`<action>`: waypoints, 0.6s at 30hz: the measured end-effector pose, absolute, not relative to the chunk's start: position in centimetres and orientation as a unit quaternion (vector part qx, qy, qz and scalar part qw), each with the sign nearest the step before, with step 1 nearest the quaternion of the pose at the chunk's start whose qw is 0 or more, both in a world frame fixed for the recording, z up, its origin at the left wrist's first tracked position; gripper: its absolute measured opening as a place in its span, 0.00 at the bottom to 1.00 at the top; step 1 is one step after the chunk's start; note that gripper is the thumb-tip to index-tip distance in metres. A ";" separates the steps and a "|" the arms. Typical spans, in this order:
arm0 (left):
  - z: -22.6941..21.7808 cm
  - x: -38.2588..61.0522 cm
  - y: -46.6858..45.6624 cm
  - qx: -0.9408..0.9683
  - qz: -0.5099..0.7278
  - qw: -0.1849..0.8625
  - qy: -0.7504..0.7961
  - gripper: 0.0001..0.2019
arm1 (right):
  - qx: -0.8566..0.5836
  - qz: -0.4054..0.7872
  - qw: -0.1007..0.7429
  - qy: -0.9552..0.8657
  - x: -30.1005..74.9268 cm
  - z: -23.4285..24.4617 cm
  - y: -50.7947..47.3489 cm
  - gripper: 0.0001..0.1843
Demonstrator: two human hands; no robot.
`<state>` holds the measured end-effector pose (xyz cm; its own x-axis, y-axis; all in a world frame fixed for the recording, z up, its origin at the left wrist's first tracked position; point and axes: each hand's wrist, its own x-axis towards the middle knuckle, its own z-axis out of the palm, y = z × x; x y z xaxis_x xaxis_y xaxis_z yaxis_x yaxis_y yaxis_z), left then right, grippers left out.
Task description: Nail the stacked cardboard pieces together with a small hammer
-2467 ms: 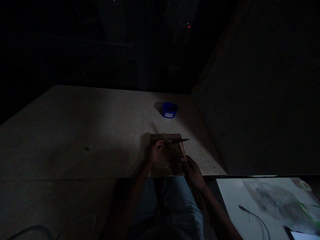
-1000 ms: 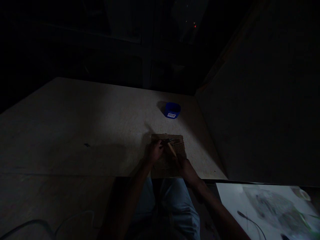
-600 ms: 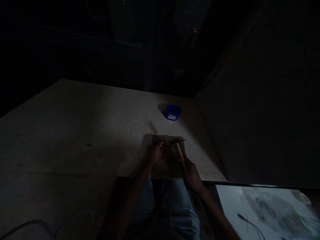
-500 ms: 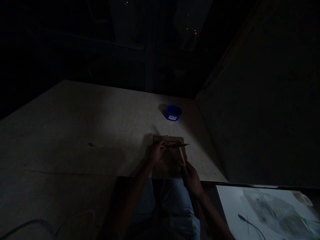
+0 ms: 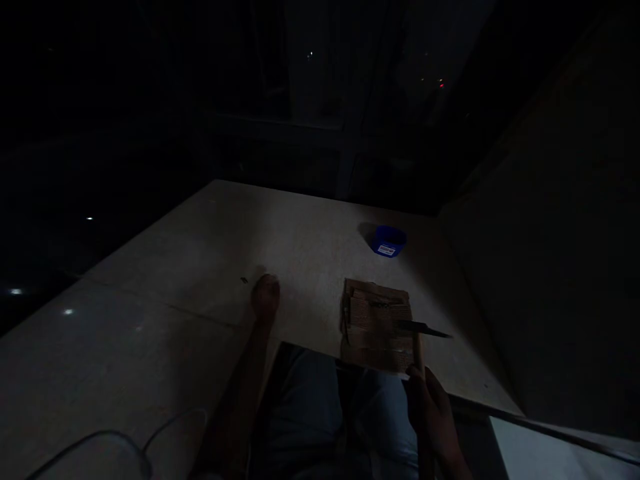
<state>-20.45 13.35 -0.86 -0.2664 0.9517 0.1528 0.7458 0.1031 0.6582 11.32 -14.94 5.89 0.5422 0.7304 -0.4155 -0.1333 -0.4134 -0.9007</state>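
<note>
My right hand [image 5: 434,407] grips the wooden handle of a hammer [image 5: 425,329]. Its long dark head extends across the right edge of a brown corrugated cardboard piece [image 5: 375,340] at the table's front edge. A dark mark or thin object, too dim to name, shows on the upper part of the cardboard. Farther left, my left hand [image 5: 265,298] is low over the table, away from the cardboard. Its fingers are dark and blurred, so their grip cannot be made out. Close by on its left lie small dark slivers [image 5: 244,280].
A blue plastic container [image 5: 389,242] with a white label stands behind the cardboard on the pale table [image 5: 305,247]. A dark wall [image 5: 555,267] rises on the right. A cable [image 5: 110,437] curves at lower left. Another white surface [image 5: 540,450] shows at lower right.
My left hand has left the cardboard and moved left to the small dark slivers. The right hand has drawn the hammer back toward me and right. The view has turned left.
</note>
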 end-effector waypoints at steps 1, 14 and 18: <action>-0.6 -22.5 13.6 0.562 0.307 0.130 0.757 0.16 | -0.721 0.437 0.497 -0.207 11.2 5.8 -14.9 0.37; 0.8 -30.3 16.8 0.563 0.140 0.129 0.805 0.13 | -0.739 0.412 0.477 -0.237 8.7 5.3 -14.3 0.35; 0.8 -30.7 16.7 0.514 0.186 0.171 0.820 0.09 | -0.736 0.423 0.472 -0.238 8.8 5.2 -14.3 0.36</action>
